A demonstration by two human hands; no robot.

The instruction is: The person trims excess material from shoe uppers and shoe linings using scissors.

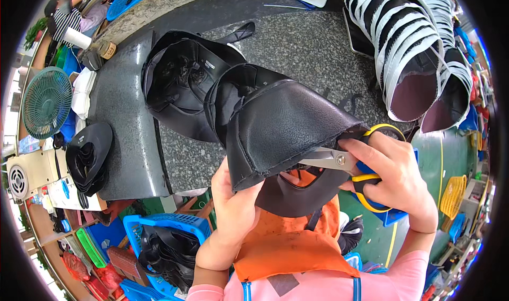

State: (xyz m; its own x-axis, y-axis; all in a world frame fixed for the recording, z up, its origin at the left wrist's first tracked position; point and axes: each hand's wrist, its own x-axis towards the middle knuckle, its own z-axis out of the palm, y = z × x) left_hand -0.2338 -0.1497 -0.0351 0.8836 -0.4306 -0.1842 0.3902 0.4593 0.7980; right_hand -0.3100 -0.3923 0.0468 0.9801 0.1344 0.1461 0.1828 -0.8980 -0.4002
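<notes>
My left hand (pixel 233 203) is closed on a black leather shoe upper (pixel 291 123), its fingers partly hidden behind it. My right hand (pixel 392 171) is closed round a pair of scissors (pixel 328 159) with yellow and black handles. The blades lie at the upper's lower edge, at its seam; their tips are hidden, so I cannot tell how far apart they are. More black uppers (pixel 183 78) lie on the speckled bench top (pixel 297 41), just beyond the one in my left hand and seemingly joined to it in a row.
Stacked uppers with white edges (pixel 405 41) stand at the far right. A blue basket (pixel 135 221) of black pieces sits at lower left. Left of the bench are a sewing machine (pixel 32 173) with a black upper (pixel 87 152) and a green fan (pixel 46 102). Another person (pixel 66 20) is at the far left.
</notes>
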